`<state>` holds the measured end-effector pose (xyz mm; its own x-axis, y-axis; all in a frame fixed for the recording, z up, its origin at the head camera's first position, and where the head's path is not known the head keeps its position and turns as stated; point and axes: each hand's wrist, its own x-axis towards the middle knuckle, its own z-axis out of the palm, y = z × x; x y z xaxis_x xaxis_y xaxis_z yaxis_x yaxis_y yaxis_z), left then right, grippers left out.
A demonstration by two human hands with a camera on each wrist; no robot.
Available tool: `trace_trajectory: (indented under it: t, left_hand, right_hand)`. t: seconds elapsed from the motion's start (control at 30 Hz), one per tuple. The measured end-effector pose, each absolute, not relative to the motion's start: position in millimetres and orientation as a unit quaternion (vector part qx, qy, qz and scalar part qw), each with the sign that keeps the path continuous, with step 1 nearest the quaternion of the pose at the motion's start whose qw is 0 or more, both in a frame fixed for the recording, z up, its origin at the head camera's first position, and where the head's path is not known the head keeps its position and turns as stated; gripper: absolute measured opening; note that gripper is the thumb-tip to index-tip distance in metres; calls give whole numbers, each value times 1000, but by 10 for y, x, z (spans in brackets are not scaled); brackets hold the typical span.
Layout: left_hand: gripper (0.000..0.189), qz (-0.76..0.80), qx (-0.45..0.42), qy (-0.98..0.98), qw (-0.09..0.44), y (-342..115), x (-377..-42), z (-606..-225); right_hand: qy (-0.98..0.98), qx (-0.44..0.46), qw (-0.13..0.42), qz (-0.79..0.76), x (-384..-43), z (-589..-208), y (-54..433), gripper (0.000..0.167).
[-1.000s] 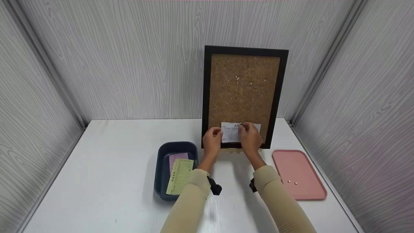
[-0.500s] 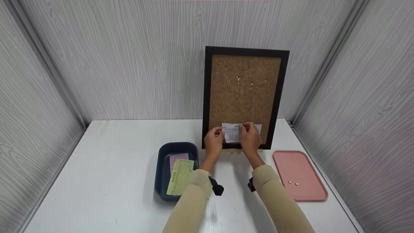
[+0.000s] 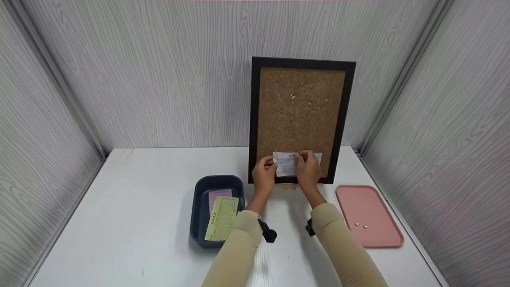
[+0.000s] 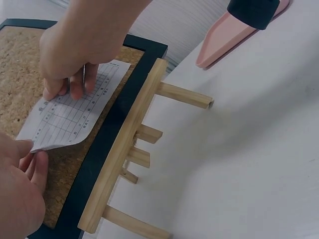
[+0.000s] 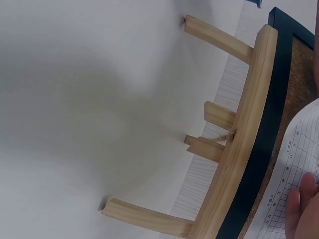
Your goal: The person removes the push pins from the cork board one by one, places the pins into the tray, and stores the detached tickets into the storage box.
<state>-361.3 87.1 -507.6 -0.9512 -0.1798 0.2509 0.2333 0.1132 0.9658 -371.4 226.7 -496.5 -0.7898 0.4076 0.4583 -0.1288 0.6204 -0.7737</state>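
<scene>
A white printed form (image 3: 285,164) lies against the lower part of a black-framed corkboard (image 3: 303,123). My left hand (image 3: 263,174) pinches the form's left edge between thumb and fingers; in the left wrist view that corner of the paper (image 4: 75,117) lifts in a curl off the cork. At the form's top middle, my right hand (image 3: 308,170) has thumb and index finger closed on a small push pin, which is mostly hidden by the fingertips. The other fingers of that right hand (image 4: 82,50) rest curled over the printed grid.
The board stands on a wooden easel (image 4: 124,144) with legs reaching forward. A dark blue bin (image 3: 195,211) left of it holds a yellow-green form (image 3: 222,218) and a pink one (image 3: 219,193). To the right, a pink tray (image 3: 366,199) carries two small shiny pins (image 3: 361,225).
My left hand has shifted slightly right along the form's edge, and the paper there now bows a little. The right hand stays at the top middle; the pin shows less between its fingertips.
</scene>
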Motion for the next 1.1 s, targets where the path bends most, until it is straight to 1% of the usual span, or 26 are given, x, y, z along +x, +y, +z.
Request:
trace_trajectory:
  t: [0.33,0.83,1.1]
  left_hand:
    - [21,-670,-11,-727,149,874,-3626,-5082]
    - [22,-668,-28,-728,154,860,-3612,-5092]
    - [22,-666,-43,-727,159,848,-3587,-5070]
  right_hand:
    - [-830,-58,321,453,-3717,-4988,2281,15]
    - [-821,-31,321,471,-3710,-5003,2307,13]
    - [-812,-27,308,495,-3699,-5010,2301,13]
